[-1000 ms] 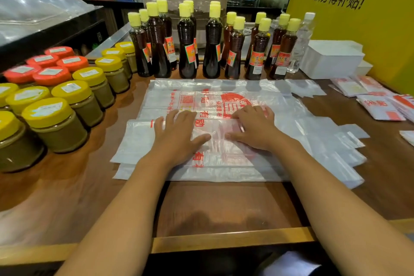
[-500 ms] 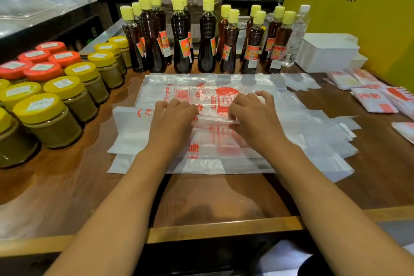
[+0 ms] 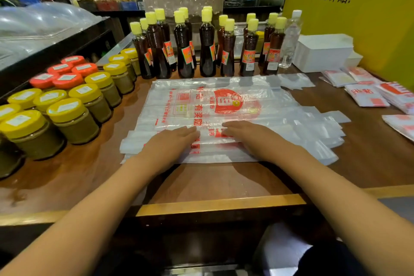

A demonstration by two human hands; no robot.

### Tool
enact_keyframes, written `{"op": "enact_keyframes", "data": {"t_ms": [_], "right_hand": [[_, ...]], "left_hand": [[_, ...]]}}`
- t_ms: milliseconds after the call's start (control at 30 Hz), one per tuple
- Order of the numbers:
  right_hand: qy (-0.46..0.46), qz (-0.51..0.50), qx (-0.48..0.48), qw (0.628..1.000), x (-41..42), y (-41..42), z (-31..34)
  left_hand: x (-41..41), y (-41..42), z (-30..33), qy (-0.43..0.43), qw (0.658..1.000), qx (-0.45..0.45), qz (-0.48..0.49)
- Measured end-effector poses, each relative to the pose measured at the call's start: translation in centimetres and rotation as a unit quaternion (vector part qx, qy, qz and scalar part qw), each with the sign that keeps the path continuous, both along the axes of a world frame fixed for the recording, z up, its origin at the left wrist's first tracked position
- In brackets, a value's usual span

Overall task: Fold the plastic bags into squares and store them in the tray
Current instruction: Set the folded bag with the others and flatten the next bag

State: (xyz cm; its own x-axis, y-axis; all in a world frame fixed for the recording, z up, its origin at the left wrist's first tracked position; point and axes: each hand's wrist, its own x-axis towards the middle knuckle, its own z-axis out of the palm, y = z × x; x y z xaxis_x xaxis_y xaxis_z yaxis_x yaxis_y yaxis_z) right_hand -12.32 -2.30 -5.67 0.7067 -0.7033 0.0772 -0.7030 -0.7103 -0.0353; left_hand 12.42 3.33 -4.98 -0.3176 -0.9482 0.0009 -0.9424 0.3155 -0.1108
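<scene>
At the counter's middle lies the plastic bag stack (image 3: 224, 107), clear film with red print, its near edge folded over. Left hand (image 3: 172, 143) and right hand (image 3: 251, 136) press it flat, fingers straight, tips nearly meeting. At two o'clock sits the white tray (image 3: 322, 54), contents hidden from me. Folded squares (image 3: 365, 96) at three o'clock. Yellow-capped sauce bottles (image 3: 206, 47) at twelve, jars (image 3: 74, 119) at nine.
</scene>
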Motion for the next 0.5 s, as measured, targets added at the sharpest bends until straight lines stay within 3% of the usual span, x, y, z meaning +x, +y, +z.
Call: {"op": "enact_keyframes", "data": {"t_ms": [200,333,433,500], "right_hand": [[0.144,0.011,-0.004,0.989,-3.8,-1.4,0.5],[0.108,-0.040,0.133,0.984,-5.1,-1.6,1.2],[0.110,-0.052,0.134,0.983,-5.4,-1.0,1.0],[0.061,-0.073,0.124,0.988,-5.4,-0.5,0.6]], "left_hand": [[0.5,0.4,0.4,-0.074,0.995,0.058,-0.020],[0.7,-0.3,0.8,0.087,0.978,0.183,0.043],[0.1,-0.2,-0.2,0.078,0.982,0.166,0.051],[-0.1,-0.1,-1.5,0.121,0.980,0.139,0.069]]}}
